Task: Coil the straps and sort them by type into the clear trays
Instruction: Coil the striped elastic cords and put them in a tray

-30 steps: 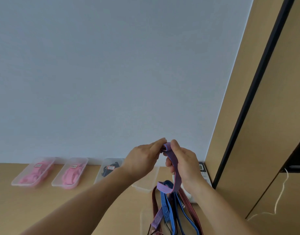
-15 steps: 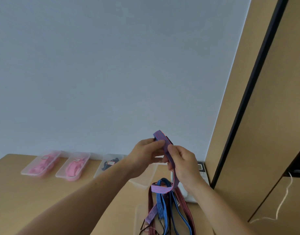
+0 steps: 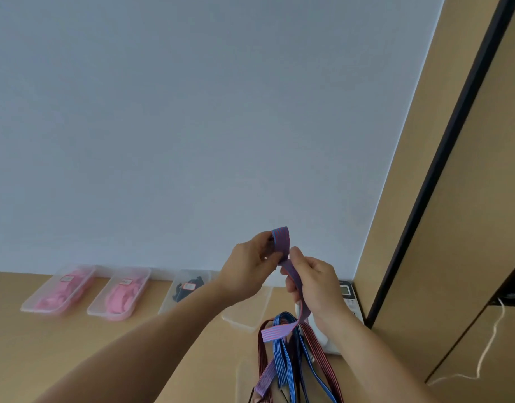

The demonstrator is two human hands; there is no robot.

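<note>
Head view: you are coiling the purple-and-blue striped fabric strap [image 3: 281, 238], your left hand [image 3: 250, 266] pinching the loop, your right hand [image 3: 317, 289] holding the tail just below that grip; next, probably feeding more tail upward.

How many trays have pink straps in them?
2: the leftmost tray and the second tray beside it, both by the wall. The fourth tray is partly hidden behind the left forearm.
</note>
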